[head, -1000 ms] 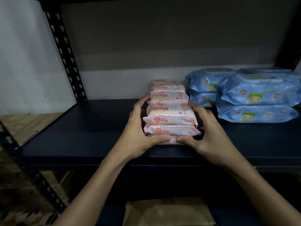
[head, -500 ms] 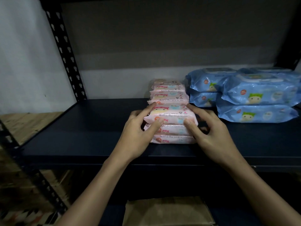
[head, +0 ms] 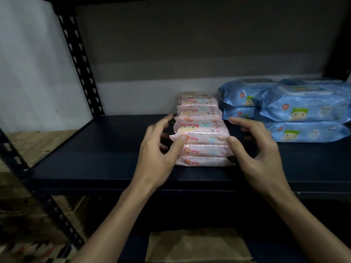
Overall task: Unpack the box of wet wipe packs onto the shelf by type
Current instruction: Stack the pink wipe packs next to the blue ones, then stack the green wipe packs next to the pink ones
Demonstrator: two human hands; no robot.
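Print on the pink packs is unreadable; left hand and right hand flank them, fingers loose, thumbs touching; blue packs just beside on the shelf.

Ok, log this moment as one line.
left hand: thumb on pink packs | right hand: thumb on pink packs | blue packs: stacked to the right | all on shelf

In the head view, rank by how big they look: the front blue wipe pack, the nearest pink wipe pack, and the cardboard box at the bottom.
1. cardboard box, though it is nearest the camera and partly cut off
2. front blue wipe pack
3. nearest pink wipe pack
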